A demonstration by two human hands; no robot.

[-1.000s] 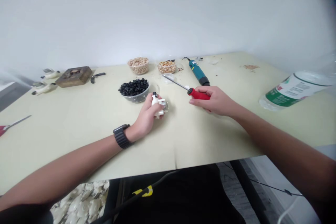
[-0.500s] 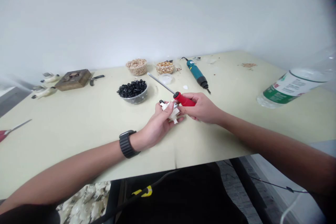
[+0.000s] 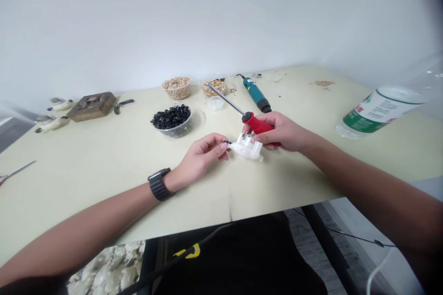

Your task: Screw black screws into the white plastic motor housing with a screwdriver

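My right hand [image 3: 282, 132] is wrapped round the red handle of a screwdriver [image 3: 258, 124], whose metal shaft points up and left. Its thumb and fingertips also grip a white plastic part [image 3: 244, 150] with several short tubes standing on it. My left hand [image 3: 204, 154], wearing a black watch, pinches a small black piece [image 3: 227, 142] at the left end of that part. Whether the black piece is fixed to the part I cannot tell. Beyond my left hand stands a clear bowl of black pieces [image 3: 172, 117].
Behind are tubs of beige [image 3: 176, 84] and brownish [image 3: 214, 86] small pieces, a clear lid [image 3: 216, 103] and a teal power tool [image 3: 255, 92]. A large bottle [image 3: 377, 113] lies tilted at right. A wooden block [image 3: 92, 106] and red-handled tool [image 3: 19, 170] are left; white parts [image 3: 110, 269] sit below.
The white part has turned and passed from my left palm to my right fingers, which still hold the screwdriver. My left hand has shifted to the part's left end.
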